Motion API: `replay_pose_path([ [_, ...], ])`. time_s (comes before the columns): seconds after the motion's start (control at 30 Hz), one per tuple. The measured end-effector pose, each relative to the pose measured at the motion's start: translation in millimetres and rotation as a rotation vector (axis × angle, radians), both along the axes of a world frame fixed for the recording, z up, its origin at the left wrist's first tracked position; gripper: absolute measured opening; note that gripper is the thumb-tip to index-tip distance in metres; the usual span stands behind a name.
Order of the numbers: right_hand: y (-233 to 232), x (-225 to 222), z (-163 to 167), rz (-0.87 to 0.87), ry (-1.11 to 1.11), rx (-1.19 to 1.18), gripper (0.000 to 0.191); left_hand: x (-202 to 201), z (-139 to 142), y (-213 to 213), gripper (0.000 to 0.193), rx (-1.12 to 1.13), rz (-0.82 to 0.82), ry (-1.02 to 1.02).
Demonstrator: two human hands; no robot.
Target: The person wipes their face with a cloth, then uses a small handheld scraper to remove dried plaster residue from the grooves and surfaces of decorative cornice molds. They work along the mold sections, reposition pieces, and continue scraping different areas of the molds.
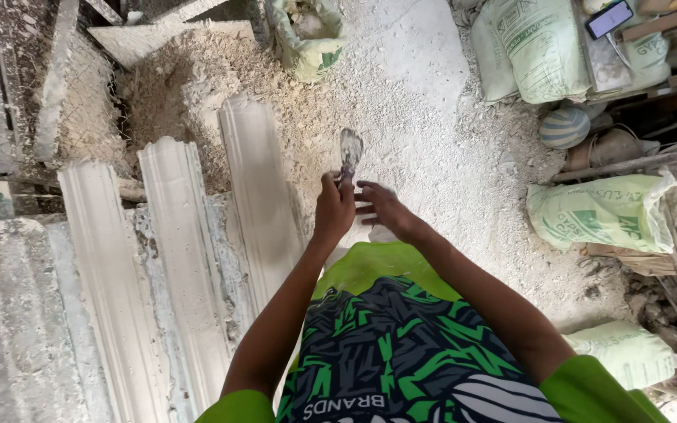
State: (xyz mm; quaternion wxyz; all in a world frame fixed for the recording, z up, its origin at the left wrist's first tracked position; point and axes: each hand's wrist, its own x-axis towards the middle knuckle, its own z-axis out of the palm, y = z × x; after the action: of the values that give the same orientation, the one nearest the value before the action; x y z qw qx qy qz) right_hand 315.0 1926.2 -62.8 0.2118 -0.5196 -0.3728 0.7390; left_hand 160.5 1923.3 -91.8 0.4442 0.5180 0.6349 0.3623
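Holding a plaster-caked scraper [349,150] upright in our closed left hand [334,210], we note our right hand [384,208] open beside its handle; cleaning seems underway above the powdery floor [432,149], needing steady wiping next.

Left hand [334,210] fisted, right hand [383,207] seemingly open, both arms outstretched.

Three mouldings [190,258] lie side by side on the left; sacks [601,215] lie right; a bag [307,35] stands ahead on the floor [432,141].
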Motion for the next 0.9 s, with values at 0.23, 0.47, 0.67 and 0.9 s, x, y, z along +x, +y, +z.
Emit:
replay_pose_path([
  [0.23, -1.0, 8.2, -7.9, -0.075, 0.16, -0.179, 0.05, 40.8, 5.2, -35.4, 0.029, -0.156, 0.085, -0.34],
  [0.47, 29.1, 10.4, 2.3, 0.237, -0.229, 0.212, 0.039, 29.7, 8.9, -50.8, 0.027, 0.329, 0.135, 0.186],
  [0.67, 47.2, -38.4, 8.7, 0.704, -0.672, 0.542, 0.043, -22.5, 25.5, -97.7, 0.027, 0.061, 0.389, 0.145],
  [0.9, 32.3, -112.9, 2.5, 1.118, -0.599, 0.573, 0.033, -35.0, 26.6, -139.1, 0.027, -0.04, 0.555, 0.128],
])
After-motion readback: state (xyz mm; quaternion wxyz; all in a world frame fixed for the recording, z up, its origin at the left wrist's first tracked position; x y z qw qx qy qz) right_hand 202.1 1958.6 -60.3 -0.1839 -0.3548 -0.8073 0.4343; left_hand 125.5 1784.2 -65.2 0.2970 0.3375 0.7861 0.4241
